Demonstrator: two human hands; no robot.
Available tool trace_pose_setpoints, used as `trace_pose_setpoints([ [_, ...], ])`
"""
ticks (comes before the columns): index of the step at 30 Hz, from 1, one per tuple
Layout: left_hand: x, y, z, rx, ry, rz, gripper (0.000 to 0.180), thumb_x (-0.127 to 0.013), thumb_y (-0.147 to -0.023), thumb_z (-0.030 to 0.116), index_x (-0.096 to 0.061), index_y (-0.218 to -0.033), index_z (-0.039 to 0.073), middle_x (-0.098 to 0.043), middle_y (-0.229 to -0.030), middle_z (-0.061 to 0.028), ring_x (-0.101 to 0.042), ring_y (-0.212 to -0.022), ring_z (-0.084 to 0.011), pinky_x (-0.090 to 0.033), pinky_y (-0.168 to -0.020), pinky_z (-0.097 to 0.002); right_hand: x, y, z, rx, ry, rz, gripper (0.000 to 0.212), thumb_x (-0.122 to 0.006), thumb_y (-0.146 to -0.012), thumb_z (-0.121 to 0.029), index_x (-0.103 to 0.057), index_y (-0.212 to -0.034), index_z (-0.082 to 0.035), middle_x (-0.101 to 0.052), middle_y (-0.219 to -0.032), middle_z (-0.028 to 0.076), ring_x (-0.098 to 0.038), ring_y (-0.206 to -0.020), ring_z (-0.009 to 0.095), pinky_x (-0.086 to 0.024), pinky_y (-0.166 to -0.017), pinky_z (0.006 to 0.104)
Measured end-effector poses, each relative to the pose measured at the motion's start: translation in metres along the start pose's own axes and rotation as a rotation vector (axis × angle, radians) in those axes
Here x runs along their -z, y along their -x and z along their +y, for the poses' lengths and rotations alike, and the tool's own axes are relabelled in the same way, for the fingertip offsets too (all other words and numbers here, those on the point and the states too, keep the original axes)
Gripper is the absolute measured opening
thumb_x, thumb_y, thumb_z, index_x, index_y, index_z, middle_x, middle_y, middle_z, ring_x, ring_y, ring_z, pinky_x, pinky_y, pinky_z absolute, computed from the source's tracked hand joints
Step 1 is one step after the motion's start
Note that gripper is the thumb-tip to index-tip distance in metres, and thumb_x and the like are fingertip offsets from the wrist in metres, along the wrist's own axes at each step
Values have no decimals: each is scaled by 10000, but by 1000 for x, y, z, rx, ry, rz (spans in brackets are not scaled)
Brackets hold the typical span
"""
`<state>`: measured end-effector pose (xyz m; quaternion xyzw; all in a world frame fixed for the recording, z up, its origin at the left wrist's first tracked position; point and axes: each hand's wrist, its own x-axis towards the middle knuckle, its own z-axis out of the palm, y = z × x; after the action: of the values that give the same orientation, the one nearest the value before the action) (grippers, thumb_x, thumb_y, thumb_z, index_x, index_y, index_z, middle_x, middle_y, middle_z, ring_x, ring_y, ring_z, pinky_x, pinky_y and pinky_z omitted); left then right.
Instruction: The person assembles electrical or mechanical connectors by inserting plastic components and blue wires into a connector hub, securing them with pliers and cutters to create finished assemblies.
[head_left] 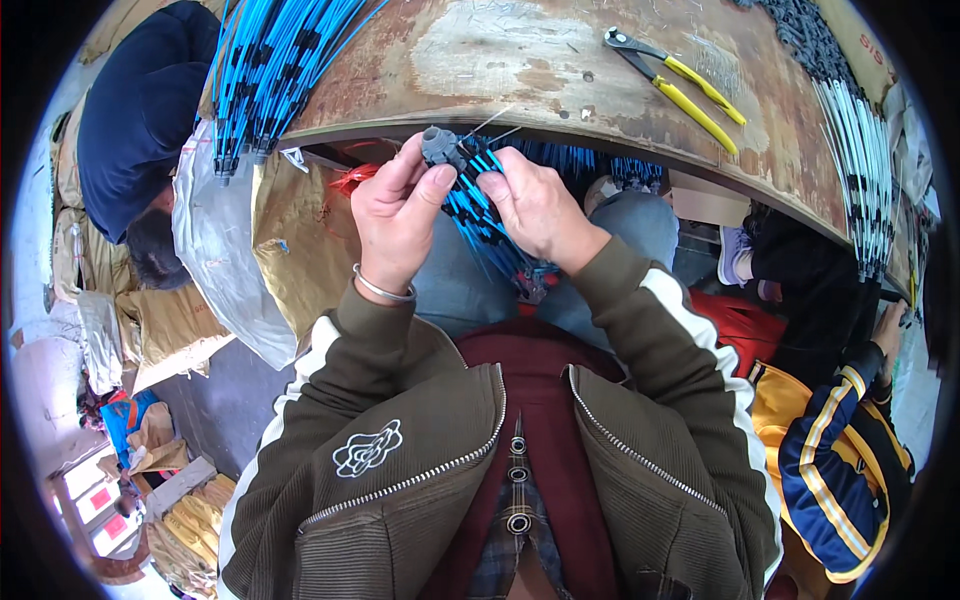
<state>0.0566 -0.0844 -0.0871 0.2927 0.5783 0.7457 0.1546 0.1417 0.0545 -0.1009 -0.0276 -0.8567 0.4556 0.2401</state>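
My left hand [392, 212] pinches a dark grey ribbed plastic fitting [440, 147] between thumb and fingers, its round hollow end upward. Close beside it, my right hand [545, 210] is closed around a bundle of thin blue rods with black sleeves [470, 212]. The bundle's upper end meets the fitting, and its lower part slants down over my lap. Thin wire ends stick out above the fitting. Both hands are just in front of the table edge. Whether the rods are seated inside the fitting is hidden by my fingers.
Yellow-handled cutting pliers [690, 95] lie on the worn wooden table [400, 70]. Blue rod bundles [265, 75] hang over its left edge, white ones [860, 170] over its right. Dark chain-like parts [810, 35] sit at the back. People sit on both sides; sacks [290, 240] stand left.
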Motion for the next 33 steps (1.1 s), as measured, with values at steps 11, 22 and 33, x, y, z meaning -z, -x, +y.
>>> trace_pose_setpoints([
  [11,-16,1,17,2,-125,51,278,-610,-821,25,-573,-1091,-30,-609,-910,-7,-527,-805,-53,-432,-723,-195,-5,4,-9,5,-66,-30,205,-488,-901,-198,-438,-835,-11,-542,-648,201,-568,-612,382,-434,-513,434],
  [22,-3,-1,20,133,-20,-150,309,-607,-822,42,-513,-1108,-28,-593,-960,-57,-535,-855,-95,-435,-787,-236,7,-2,-7,8,-156,-258,245,-396,-946,-208,-441,-811,-9,-527,-595,128,-594,-555,243,-448,-523,351],
  [33,-6,5,19,100,84,-127,283,-560,-846,51,-429,-1092,6,-566,-1056,-137,-541,-962,-171,-423,-878,-313,-15,20,-13,151,-199,170,187,-568,-834,-61,-556,-1011,0,-568,-754,146,-613,-722,265,-476,-586,347],
])
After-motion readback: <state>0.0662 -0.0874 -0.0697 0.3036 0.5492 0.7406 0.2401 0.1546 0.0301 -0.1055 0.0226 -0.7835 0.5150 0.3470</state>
